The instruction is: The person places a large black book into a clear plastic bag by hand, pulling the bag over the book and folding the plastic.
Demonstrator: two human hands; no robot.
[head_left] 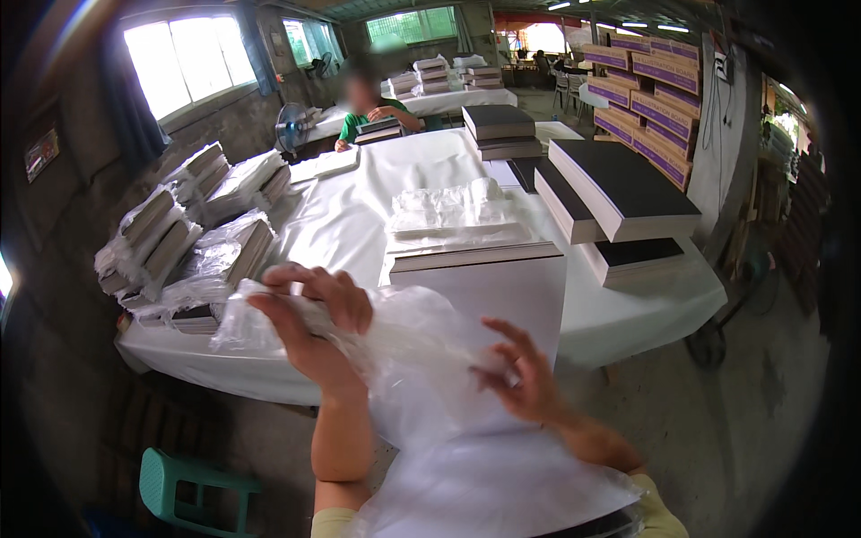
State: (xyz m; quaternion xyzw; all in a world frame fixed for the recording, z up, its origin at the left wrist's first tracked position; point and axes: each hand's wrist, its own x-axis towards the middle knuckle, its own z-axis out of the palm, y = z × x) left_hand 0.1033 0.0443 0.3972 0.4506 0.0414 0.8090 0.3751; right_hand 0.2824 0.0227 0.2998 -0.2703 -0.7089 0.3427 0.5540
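Note:
A crumpled clear plastic bag (417,345) spreads between my two hands, above the near edge of the table. My left hand (318,318) is closed on its gathered left part, with the thumb and fingers curled round the film. My right hand (529,377) is at the bag's right side, its fingers bent and apart, slightly blurred; the fingertips meet the film's edge. Below my hands, a white sheet or board (502,480) in clear film lies close against me, with a dark edge at the bottom. Just beyond, a stack of boards (484,260) shows a white face.
Plastic-wrapped stacks (224,255) crowd the left of the white-covered table (336,211). Thick black-topped board stacks (628,184) stand on the right. Across the table sits a person in green (381,112). A green stool (193,493) is on the floor at lower left; cartons (650,90) are piled behind.

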